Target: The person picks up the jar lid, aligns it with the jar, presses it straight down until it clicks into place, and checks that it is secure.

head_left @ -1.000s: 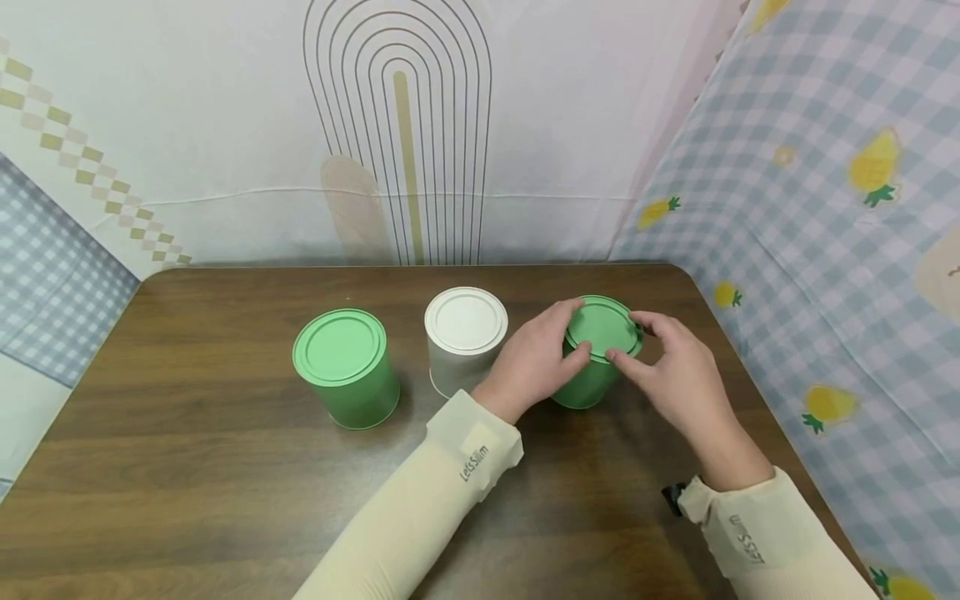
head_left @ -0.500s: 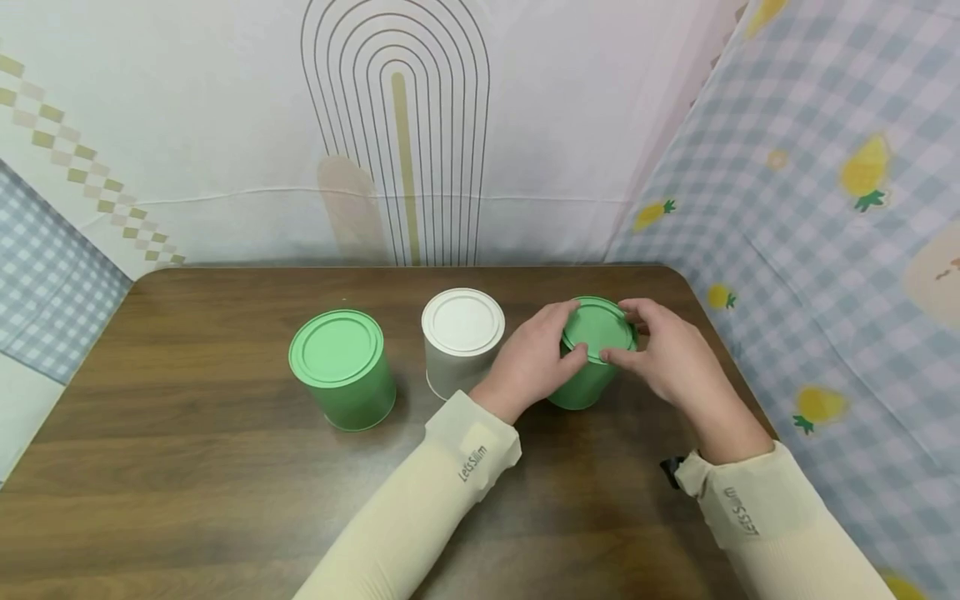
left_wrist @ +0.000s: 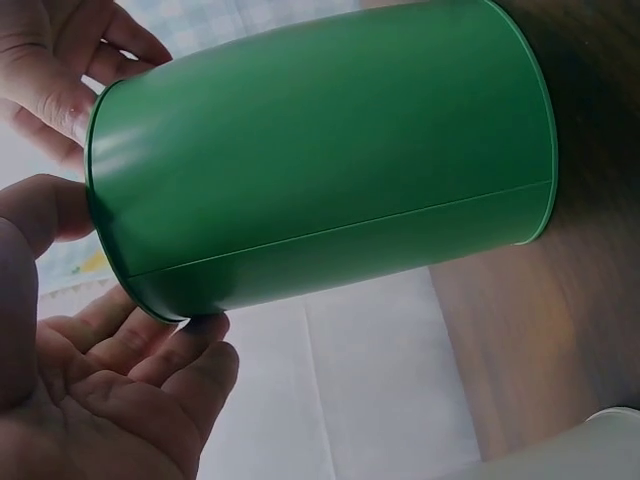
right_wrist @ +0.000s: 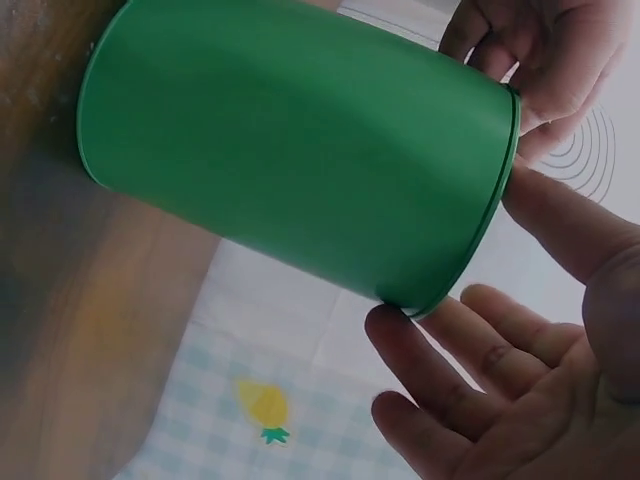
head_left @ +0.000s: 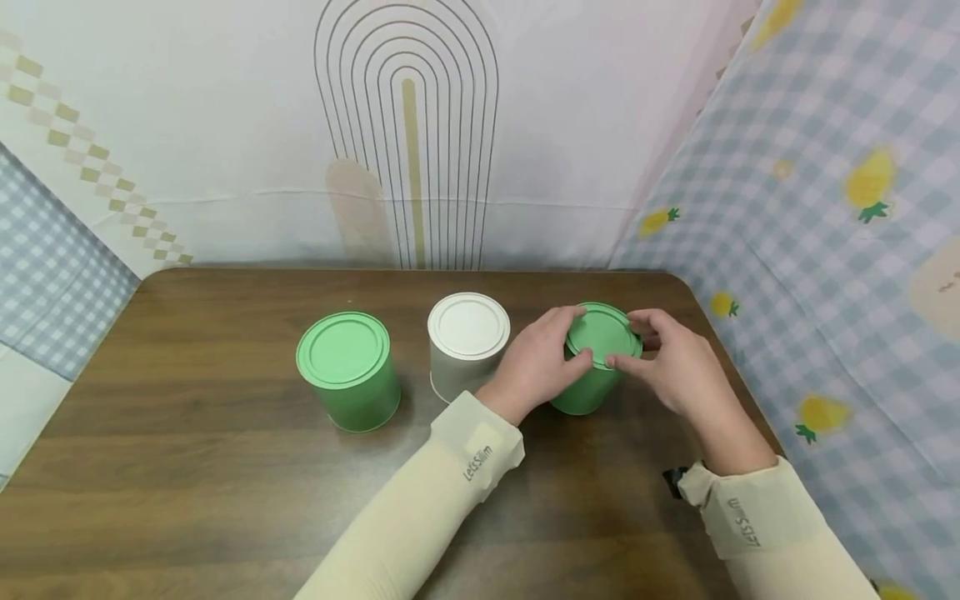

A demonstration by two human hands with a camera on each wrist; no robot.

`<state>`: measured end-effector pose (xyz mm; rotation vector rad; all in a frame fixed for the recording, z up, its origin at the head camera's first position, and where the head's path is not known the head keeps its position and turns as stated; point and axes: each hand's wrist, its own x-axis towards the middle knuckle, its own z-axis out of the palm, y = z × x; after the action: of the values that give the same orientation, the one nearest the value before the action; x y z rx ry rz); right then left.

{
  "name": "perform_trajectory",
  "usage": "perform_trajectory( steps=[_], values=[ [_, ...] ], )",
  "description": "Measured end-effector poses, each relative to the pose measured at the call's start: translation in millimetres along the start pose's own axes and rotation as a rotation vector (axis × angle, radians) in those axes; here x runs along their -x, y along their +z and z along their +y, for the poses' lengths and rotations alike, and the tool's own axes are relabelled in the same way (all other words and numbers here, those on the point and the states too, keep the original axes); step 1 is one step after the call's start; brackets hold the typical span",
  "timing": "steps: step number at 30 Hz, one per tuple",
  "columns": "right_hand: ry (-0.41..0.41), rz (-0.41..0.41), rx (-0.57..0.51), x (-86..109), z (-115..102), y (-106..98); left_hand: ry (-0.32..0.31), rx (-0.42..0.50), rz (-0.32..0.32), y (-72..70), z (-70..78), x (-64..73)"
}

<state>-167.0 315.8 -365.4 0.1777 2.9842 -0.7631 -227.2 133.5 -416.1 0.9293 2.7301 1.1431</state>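
At the right of the table stands a green can (head_left: 585,395) with a recessed lid (head_left: 602,337). My left hand (head_left: 534,360) holds the left side of its top rim, thumb at the front and fingers round the side. On the opposite side my right hand (head_left: 684,367) grips the same rim, its thumb close to the left one. In the left wrist view the plain green wall of the can (left_wrist: 320,150) shows a thin seam. The right wrist view shows fingertips (right_wrist: 392,318) against the can's top edge. The can's base is on the table.
A white can (head_left: 468,325) stands close beside my left hand. Farther left is another green can (head_left: 345,354) with its lid on. The brown wooden table (head_left: 187,467) ends at a patterned cloth (head_left: 555,108) behind and a checked cloth (head_left: 795,333) on the right.
My right hand's fingers shift slightly at the rim while the left hand stays in place. The cans keep their spots; the head view moves a little.
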Motion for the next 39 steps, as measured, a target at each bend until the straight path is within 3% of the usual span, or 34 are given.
perform_trajectory(
  steps=[10,16,22,28,31,34,39],
  values=[
    [-0.039,0.154,-0.078,10.7,23,26,0.042,-0.033,-0.041,10.1,-9.9,-7.8],
    [-0.096,0.196,-0.059,13.5,25,29,0.095,0.021,0.009,8.2,-10.6,-7.0],
    [-0.159,0.209,-0.046,29.1,21,29,0.254,0.026,0.068,-0.1,-0.6,3.0],
    [-0.249,0.222,-0.021,42.3,19,36,0.434,-0.062,0.112,-14.1,4.7,23.1],
    [-0.299,0.244,0.005,45.5,20,40,0.508,-0.164,0.143,-24.6,5.3,34.7],
    [-0.307,0.24,0.042,48.7,21,43,0.5,-0.296,0.143,-37.5,3.5,48.0],
    [-0.266,0.191,0.109,56.6,20,44,0.36,-0.419,0.098,-58.5,-6.9,74.3]
  ],
)
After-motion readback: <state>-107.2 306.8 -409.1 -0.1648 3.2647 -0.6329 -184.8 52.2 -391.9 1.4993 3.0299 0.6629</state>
